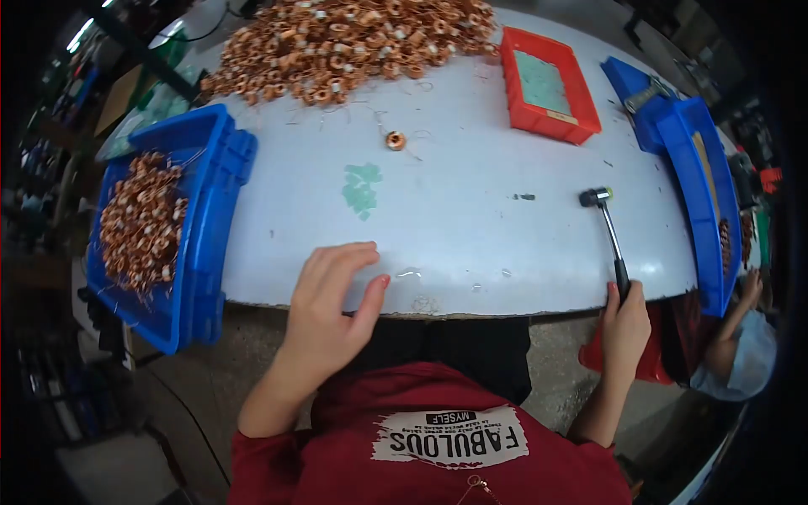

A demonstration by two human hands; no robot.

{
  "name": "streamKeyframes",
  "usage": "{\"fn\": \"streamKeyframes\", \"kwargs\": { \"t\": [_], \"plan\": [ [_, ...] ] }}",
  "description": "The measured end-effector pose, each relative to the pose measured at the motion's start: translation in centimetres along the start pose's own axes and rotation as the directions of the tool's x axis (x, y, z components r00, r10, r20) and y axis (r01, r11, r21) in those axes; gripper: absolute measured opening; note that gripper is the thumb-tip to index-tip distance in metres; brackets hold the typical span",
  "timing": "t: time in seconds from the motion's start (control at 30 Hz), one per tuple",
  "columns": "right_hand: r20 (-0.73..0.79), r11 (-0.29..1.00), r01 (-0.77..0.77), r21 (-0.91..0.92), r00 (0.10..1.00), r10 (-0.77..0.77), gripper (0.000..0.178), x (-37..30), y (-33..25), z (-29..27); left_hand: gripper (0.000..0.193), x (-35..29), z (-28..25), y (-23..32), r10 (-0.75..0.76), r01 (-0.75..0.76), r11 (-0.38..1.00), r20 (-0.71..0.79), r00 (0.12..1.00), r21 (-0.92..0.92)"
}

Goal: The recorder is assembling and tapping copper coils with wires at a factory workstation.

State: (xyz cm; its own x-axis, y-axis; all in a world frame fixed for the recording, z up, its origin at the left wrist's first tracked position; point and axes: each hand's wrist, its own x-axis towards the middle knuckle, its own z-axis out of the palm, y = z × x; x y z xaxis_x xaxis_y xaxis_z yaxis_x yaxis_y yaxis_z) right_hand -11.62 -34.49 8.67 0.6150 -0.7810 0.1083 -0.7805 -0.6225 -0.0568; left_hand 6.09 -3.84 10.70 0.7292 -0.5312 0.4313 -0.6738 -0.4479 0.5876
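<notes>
My left hand (330, 299) is over the front edge of the white table, thumb and fingers apart, with nothing in it. Just beyond it lies a patch of small pale green pieces (362, 189). A single copper wire coil (395, 140) with thin loose wire ends rests farther back. At the right, my right hand (627, 324) is closed round the black grip of a small mallet (615, 236). The mallet has a shiny metal shaft, and its dark head (595, 197) lies on or just above the tabletop; I cannot tell which.
A large heap of copper coils (345, 46) covers the far side. More coils fill a blue bin (223, 168) at the left. A red tray (551, 124) holds pale green pieces. Blue bins (686, 160) line the right edge; beyond them is another person's arm (732, 316).
</notes>
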Motion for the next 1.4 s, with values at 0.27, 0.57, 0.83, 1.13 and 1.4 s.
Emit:
{"fn": "streamKeyframes", "kwargs": {
  "t": [0.27,0.57,0.83,1.13,1.4],
  "plan": [
    [-0.278,0.706,0.670,0.230,0.740,-0.612,0.027,3.0,-11.1,-1.7,0.029,-1.7,3.3,0.5,-0.047,0.058,0.943,0.041,0.998,-0.327],
    [-0.194,0.556,0.807,0.199,0.588,-0.785,0.024,9.3,-28.3,2.0,0.029,-2.6,3.0,0.6,0.007,0.021,0.889,0.059,0.998,-0.458],
    [-0.088,0.588,0.732,0.343,0.649,-0.756,0.023,8.8,-26.8,2.7,0.028,-2.7,3.2,-1.1,-0.020,0.018,0.870,0.001,1.000,-0.493],
    [-0.127,0.528,0.725,0.443,0.633,-0.763,0.026,8.0,-25.4,1.9,0.025,-1.1,3.8,-0.4,-0.030,0.018,0.848,-0.013,0.999,-0.530],
    [-0.117,0.215,0.461,0.861,0.590,-0.799,0.036,0.6,-20.6,-3.4,0.029,1.5,3.3,0.6,-0.556,0.182,0.104,0.095,0.826,-0.978]
  ]
}}
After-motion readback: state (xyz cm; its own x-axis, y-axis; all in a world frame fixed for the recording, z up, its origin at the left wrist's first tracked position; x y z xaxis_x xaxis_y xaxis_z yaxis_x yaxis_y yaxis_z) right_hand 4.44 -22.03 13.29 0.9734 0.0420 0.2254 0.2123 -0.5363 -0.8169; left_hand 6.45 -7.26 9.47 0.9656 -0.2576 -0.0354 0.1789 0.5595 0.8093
